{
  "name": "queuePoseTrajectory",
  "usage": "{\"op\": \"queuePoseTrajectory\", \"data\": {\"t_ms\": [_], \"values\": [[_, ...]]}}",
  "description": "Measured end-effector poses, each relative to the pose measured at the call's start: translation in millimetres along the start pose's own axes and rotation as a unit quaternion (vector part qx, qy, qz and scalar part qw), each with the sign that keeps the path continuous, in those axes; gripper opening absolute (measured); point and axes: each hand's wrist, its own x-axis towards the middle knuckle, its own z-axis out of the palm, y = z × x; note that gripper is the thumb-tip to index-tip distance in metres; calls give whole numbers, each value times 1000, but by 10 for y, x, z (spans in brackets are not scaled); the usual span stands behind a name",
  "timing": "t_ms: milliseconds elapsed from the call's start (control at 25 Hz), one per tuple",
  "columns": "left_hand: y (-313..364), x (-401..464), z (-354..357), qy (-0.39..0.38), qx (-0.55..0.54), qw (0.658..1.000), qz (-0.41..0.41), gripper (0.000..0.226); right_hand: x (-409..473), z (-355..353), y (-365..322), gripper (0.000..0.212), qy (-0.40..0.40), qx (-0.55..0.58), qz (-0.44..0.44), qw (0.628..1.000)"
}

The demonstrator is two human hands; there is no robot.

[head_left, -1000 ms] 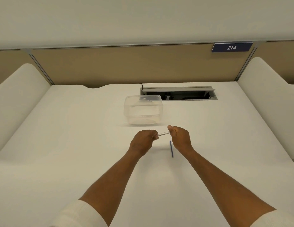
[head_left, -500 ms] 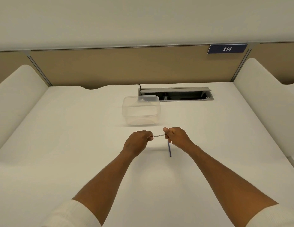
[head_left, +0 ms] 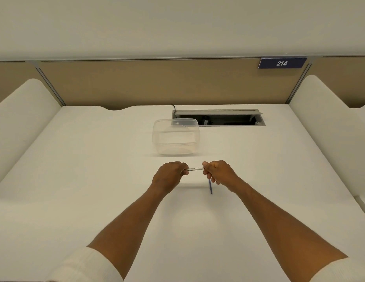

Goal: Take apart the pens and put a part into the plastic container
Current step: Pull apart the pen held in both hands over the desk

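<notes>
Two forearms reach forward over white desk [head_left: 75,190]. Left hand [head_left: 169,176] and right hand [head_left: 220,173], fingers curled, pinch opposite ends of a clear pen barrel [head_left: 195,169] held level above desk. Dark refill [head_left: 210,187] lies under right hand. Plastic container [head_left: 175,136] beyond, apart.

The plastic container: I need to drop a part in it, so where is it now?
In the head view, the plastic container stands mid-table, just beyond both hands, its far right corner before the cable hatch.
</notes>
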Motion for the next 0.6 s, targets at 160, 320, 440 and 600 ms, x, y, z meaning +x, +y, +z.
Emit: {"op": "queuePoseTrajectory", "data": {"t_ms": [160,320,440,600], "values": [[-12,-11,-13,2,3,1000,5,11,-20,0,4,27,-2,-13,-20,1000],[-30,-29,-28,8,6,1000,2,11,-38,5,-1,22,2,25,-33,999],[-27,-27,-41,9,5,1000,5,9,-42,10,-26,39,-5,18,-14,1000],[-7,-37,-33,7,3,1000,5,10,-37,14,-35,21,-3,-13,-22,1000]]}}
